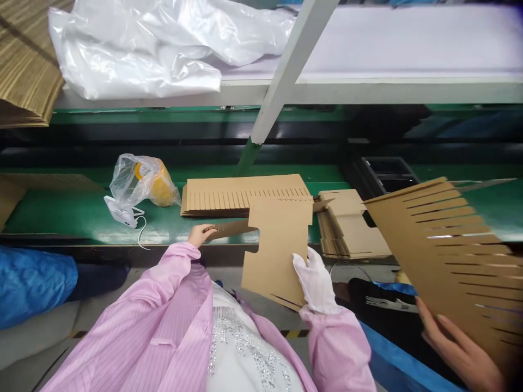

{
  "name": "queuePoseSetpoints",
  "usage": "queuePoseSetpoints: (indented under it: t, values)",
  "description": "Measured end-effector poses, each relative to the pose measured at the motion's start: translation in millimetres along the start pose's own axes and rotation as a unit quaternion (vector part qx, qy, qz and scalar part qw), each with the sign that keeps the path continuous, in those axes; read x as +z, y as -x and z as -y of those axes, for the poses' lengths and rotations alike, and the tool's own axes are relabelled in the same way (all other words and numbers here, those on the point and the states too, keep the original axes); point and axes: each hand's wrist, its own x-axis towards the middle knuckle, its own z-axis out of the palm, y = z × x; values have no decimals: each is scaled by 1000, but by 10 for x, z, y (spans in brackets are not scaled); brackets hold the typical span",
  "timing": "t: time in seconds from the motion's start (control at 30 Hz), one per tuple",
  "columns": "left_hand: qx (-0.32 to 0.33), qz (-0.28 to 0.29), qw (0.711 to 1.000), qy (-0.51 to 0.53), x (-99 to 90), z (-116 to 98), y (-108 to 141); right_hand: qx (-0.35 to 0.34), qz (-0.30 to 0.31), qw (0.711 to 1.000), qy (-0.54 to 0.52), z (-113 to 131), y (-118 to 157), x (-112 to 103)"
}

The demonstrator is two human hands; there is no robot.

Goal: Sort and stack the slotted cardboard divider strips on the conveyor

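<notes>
My right hand (315,282), in a white glove, grips the right edge of a notched flat cardboard piece (278,245) held upright in front of me. My bare left hand (199,234) pinches the end of a narrow cardboard strip (231,228) that reaches to the notched piece's left side. Both pieces hang over the near edge of the green conveyor belt (81,218). My sleeves are pink and striped.
On the belt lie a stack of slotted cardboard dividers (245,193), a pile of folded cardboard (347,231), a plastic bag with a yellow roll (143,182) and a small white fan (122,213). At right another person's hand (457,348) holds a large slotted sheet (449,256).
</notes>
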Motion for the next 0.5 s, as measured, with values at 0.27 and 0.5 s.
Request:
queuePoseSetpoints:
  t: [0.27, 0.5]
  values:
    - [-6, -58, 998, 17, -457, 38, 129, 74, 27, 969, -235, -138, 459, -311]
    - [-28, -89, 994, 60, -711, 173, 177, 135, 81, 940, -303, -381, 765, -502]
